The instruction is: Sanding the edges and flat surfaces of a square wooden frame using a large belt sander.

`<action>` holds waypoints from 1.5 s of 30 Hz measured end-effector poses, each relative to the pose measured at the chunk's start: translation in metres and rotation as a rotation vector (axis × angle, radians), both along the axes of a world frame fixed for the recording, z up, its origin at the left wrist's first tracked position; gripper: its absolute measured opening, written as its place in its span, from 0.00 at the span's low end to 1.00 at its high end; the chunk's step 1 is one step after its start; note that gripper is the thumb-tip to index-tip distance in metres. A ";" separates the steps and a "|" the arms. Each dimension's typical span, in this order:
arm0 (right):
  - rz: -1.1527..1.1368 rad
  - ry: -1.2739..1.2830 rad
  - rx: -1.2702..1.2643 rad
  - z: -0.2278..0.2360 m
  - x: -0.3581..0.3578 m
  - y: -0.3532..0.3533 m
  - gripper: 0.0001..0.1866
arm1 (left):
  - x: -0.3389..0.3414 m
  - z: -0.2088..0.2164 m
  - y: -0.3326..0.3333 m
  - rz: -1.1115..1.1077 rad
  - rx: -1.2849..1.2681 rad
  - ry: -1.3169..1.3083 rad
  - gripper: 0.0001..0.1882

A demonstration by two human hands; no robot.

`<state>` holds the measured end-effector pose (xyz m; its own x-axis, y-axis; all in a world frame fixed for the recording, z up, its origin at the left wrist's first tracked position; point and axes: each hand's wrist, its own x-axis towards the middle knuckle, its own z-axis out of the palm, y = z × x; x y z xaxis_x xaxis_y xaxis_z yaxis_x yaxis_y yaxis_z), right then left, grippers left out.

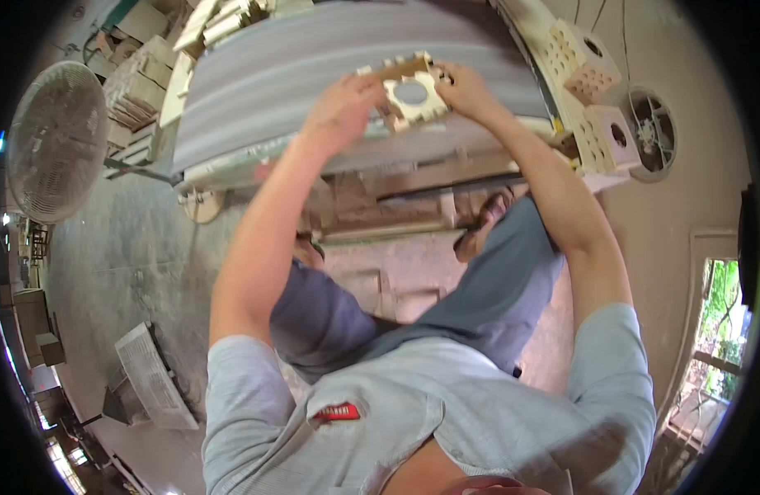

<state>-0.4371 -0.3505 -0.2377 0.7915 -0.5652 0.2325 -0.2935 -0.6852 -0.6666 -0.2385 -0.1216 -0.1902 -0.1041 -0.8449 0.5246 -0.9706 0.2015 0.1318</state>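
Out over the grey-striped work surface (256,82) I hold a small pale wooden box (430,106). Its edges are notched, and a large round hole pierces the panel turned toward me. My left hand (345,107) grips the box's left side with the fingers closed against it. On the opposite side, my right hand (468,89) is closed round the right edge near the far corner. Some of the fingertips are hidden behind the wood or slightly blurred.
Two finished-looking wooden boxes with holes, one farther (582,62) and one nearer (607,139), sit along the right side. Stacked wooden panels (141,82) lie at the far left. A large fan (58,140) stands left, and another round fan (652,132) is at the right.
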 end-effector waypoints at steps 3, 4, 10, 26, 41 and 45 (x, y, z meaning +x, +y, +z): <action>-0.084 0.019 -0.278 -0.006 0.015 -0.051 0.28 | 0.026 0.028 -0.062 -0.104 -0.030 -0.031 0.18; -0.066 0.042 -0.239 -0.010 0.014 -0.030 0.28 | 0.023 0.012 -0.042 -0.137 0.044 0.001 0.16; -0.096 0.036 -0.218 0.000 0.045 -0.067 0.25 | 0.049 0.001 -0.070 -0.075 0.294 -0.174 0.14; -0.112 0.189 -0.370 -0.031 0.067 -0.120 0.23 | 0.077 -0.034 -0.148 -0.194 0.407 -0.169 0.10; -0.134 0.239 -0.314 -0.026 0.077 -0.117 0.22 | 0.091 -0.046 -0.156 -0.196 0.373 -0.112 0.11; -0.128 0.235 -0.333 -0.031 0.092 -0.108 0.22 | 0.101 -0.041 -0.140 -0.192 0.357 -0.110 0.10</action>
<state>-0.3455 -0.4583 -0.2686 0.7729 -0.5874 0.2401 -0.5082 -0.7996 -0.3199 -0.1373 -0.2612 -0.2307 -0.3161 -0.9316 0.1793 -0.9322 0.3401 0.1238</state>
